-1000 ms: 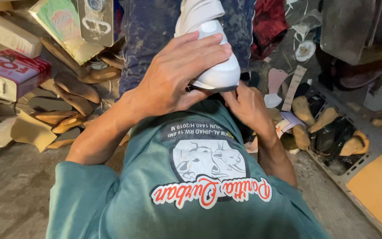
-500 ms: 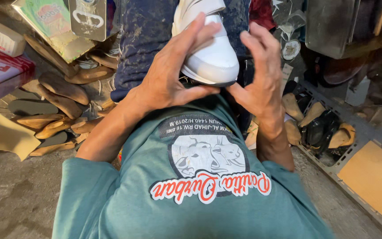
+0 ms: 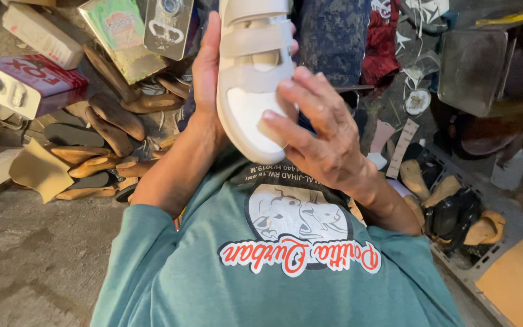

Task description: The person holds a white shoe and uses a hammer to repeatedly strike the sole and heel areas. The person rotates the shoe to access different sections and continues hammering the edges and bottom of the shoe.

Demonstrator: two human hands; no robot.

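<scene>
Since half a second ago we have turned the white leather shoe with two pale grey straps so that its straps face us and its toe points down toward our chest; before, the toe cap showed under spread fingers. Our right hand has come across the front of the shoe, where earlier it stood open beside it.

Our left hand lies behind the shoe's left edge, palm against it, fingers running up along the side; how tightly it closes we cannot tell. Our right hand is partly curled, fingertips pressing on the toe and the lower strap, thumb on the toe cap. Both hands hold the one shoe up in front of our teal printed shirt, above our dark patterned trousers.

We count one shoe, two straps, two hands. On the concrete floor to our left lies a heap of brown wooden shoe lasts, too jumbled to count, with three cardboard boxes near it: one red and white, one green and gold, one white. To our right, more brown soles and a tan cardboard sheet.
</scene>
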